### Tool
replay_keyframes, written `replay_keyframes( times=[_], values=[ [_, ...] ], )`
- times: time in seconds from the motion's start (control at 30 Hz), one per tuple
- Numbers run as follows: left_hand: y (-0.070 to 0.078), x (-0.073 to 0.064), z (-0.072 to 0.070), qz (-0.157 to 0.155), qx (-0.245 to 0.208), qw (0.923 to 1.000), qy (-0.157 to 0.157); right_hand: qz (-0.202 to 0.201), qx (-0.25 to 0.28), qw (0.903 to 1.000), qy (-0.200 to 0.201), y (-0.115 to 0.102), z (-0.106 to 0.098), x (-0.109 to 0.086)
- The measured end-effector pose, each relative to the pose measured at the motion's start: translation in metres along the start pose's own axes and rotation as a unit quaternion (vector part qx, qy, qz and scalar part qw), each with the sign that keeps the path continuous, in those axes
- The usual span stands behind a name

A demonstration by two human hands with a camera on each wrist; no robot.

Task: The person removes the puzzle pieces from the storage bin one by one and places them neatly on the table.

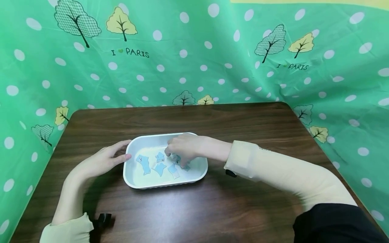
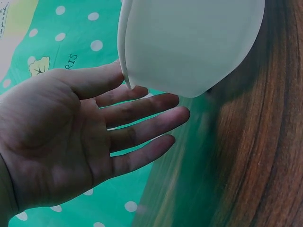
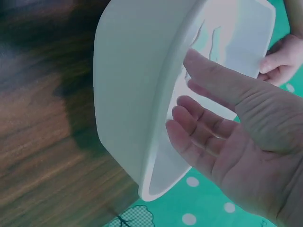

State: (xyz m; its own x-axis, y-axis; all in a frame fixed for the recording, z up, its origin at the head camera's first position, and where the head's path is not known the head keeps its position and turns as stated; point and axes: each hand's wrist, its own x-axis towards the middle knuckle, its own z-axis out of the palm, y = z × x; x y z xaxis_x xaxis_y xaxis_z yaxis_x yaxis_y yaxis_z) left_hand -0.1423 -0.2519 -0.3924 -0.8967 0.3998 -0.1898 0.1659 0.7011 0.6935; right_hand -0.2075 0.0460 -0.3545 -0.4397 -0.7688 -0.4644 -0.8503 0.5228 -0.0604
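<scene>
A white oblong tray (image 1: 133, 180) stands on the table, with several flat, irregular light blue pieces (image 1: 144, 164) lying in it. My left hand (image 1: 101, 161) is at the tray's left end, thumb by the rim. In the left wrist view, its fingers (image 2: 147, 127) are fairly straight and spread beside the tray's outer wall. My right hand (image 1: 185, 146) reaches over the far rim into the tray's right half, fingertips down among the pieces. In the right wrist view, its thumb and loosely bent fingers (image 3: 189, 137) stand apart, with no piece visible between them.
The dark wood-grain table (image 1: 243, 121) extends around the tray. Behind and beside it hangs a green curtain (image 1: 194, 44) with white dots and printed trees. A small black object (image 1: 104, 219) is near the left sleeve.
</scene>
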Motion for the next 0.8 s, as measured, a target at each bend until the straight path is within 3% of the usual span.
replay_keyframes(
  times=[0.33, 0.8],
  values=[
    [0.001, 0.001, 0.000, 0.008, -0.012, 0.9999, -0.006, 0.001, -0.035, 0.9993, -0.016, -0.001, 0.001, 0.010],
    [-0.001, 0.002, 0.001, 0.002, -0.003, 1.0000, -0.001, -0.013, -0.084, 0.9962, 0.020, 0.001, 0.016, 0.016]
  ],
)
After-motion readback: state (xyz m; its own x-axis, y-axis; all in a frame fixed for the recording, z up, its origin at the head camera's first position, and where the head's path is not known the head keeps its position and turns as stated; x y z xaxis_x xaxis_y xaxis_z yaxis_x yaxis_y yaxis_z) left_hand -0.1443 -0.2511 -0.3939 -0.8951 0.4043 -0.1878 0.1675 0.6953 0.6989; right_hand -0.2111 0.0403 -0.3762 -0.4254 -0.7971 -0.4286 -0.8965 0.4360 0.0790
